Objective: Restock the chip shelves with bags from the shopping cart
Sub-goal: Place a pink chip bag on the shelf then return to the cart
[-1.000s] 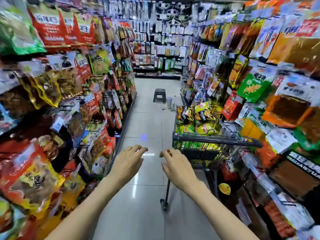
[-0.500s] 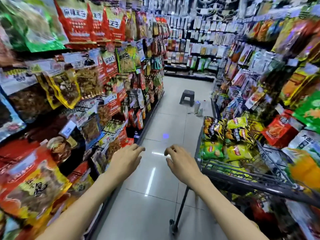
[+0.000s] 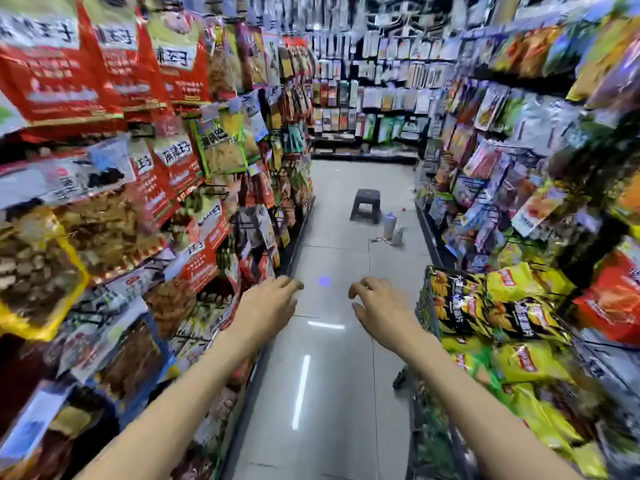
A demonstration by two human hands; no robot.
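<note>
The wire shopping cart [image 3: 424, 306] stands at the right of the aisle, filled with several chip bags: black-and-yellow ones [image 3: 460, 299], yellow ones [image 3: 512, 278] and green ones below. My left hand [image 3: 268, 306] and my right hand [image 3: 379, 308] are stretched out side by side over the floor, palms down, fingers loosely curled, holding nothing. My right hand hovers just left of the cart's front corner, apart from it.
Snack racks [image 3: 145, 202] crowd the left side and more hanging bags [image 3: 519, 168] line the right. A dark plastic stool [image 3: 366, 205] and two bottles [image 3: 394, 227] stand on the grey tiled floor farther down the aisle. Shelving closes the far end.
The view has swung left, so the cart has slid to the right edge and sits closer. Both hands stay empty and keep the same outstretched pose.
</note>
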